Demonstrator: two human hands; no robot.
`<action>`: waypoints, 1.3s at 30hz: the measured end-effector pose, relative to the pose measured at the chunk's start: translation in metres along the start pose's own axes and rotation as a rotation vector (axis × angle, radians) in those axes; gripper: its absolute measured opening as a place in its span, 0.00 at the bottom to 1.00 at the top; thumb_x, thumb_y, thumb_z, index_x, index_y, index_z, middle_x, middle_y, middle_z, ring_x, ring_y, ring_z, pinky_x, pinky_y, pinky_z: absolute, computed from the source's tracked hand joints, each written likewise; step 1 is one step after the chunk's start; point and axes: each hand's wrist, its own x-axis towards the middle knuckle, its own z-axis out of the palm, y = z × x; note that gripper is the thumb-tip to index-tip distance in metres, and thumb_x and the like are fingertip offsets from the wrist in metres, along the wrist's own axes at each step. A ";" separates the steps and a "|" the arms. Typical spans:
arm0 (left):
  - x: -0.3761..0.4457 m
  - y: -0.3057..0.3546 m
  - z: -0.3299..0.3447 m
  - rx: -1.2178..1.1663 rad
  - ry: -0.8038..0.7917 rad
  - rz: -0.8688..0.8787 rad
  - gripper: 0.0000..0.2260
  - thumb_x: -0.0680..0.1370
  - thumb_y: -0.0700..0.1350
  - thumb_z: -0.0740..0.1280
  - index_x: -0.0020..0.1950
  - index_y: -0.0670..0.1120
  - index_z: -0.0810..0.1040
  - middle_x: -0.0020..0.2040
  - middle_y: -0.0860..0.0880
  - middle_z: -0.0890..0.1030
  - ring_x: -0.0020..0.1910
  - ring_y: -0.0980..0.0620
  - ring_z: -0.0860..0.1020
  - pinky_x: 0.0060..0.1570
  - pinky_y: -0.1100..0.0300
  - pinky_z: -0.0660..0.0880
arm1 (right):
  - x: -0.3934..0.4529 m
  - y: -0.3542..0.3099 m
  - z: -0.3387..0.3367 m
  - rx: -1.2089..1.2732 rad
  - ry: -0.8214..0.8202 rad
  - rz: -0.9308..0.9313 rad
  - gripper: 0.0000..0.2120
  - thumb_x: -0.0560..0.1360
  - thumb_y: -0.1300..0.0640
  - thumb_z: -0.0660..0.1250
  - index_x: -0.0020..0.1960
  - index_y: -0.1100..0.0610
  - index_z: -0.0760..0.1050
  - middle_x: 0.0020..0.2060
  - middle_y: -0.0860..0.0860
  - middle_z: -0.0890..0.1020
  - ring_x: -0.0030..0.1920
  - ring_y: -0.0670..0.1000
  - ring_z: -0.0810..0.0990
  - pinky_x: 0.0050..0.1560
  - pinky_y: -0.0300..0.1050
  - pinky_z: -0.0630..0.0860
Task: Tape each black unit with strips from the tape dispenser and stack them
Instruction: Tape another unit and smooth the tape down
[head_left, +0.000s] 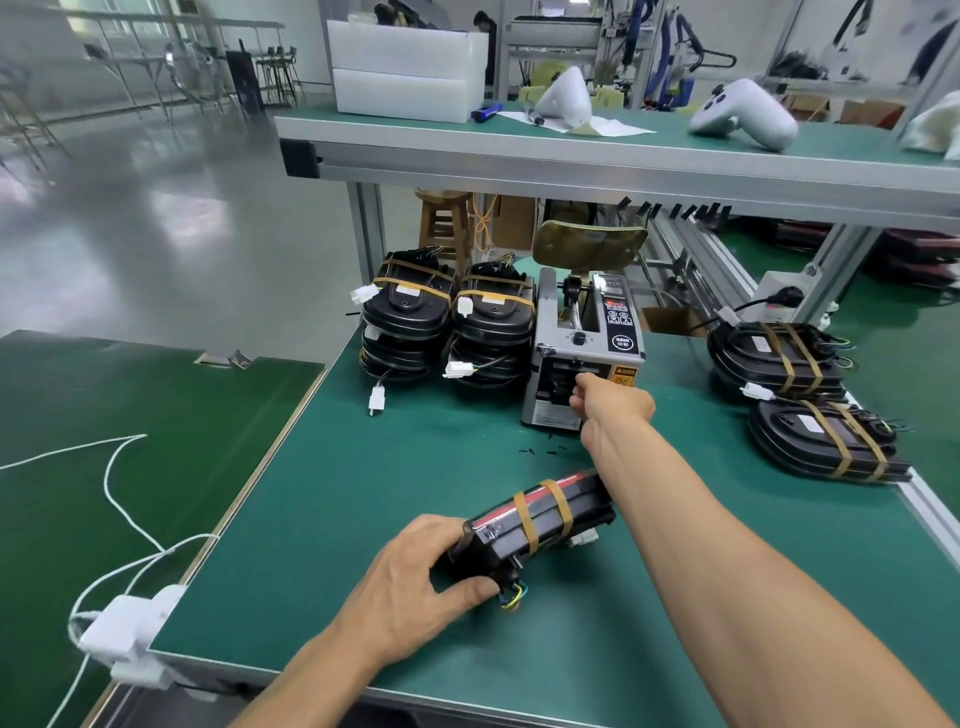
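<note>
My left hand grips the near end of a black unit standing on its edge on the green table; two brown tape strips wrap it. My right hand reaches to the outlet of the grey tape dispenser, fingers curled at its mouth; whether a strip is between them is hidden. Two stacks of taped black units stand left of the dispenser. Two more taped units lie at the right.
An aluminium-framed shelf hangs over the back of the table with white boxes and white parts. A white power strip and cords sit at the table's left edge. A second green table stands at left.
</note>
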 end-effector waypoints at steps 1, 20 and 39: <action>0.000 -0.001 0.000 -0.002 0.000 0.002 0.19 0.76 0.75 0.67 0.59 0.67 0.75 0.53 0.68 0.77 0.54 0.62 0.76 0.53 0.70 0.71 | 0.000 0.000 0.001 0.007 0.001 0.010 0.11 0.73 0.65 0.76 0.37 0.61 0.76 0.29 0.52 0.82 0.26 0.47 0.80 0.25 0.38 0.74; -0.001 0.000 -0.001 0.004 -0.006 0.006 0.15 0.76 0.75 0.67 0.59 0.74 0.74 0.54 0.69 0.77 0.56 0.63 0.76 0.53 0.72 0.70 | -0.003 -0.004 -0.041 -0.293 -0.199 -0.069 0.06 0.72 0.61 0.77 0.42 0.60 0.81 0.28 0.50 0.82 0.27 0.46 0.77 0.30 0.40 0.73; -0.001 -0.007 0.002 0.035 0.000 0.015 0.14 0.76 0.75 0.67 0.59 0.75 0.73 0.56 0.68 0.77 0.57 0.60 0.77 0.54 0.71 0.71 | -0.077 0.035 -0.135 -0.235 -0.503 -0.249 0.03 0.73 0.60 0.77 0.40 0.55 0.88 0.56 0.45 0.86 0.61 0.43 0.82 0.74 0.55 0.72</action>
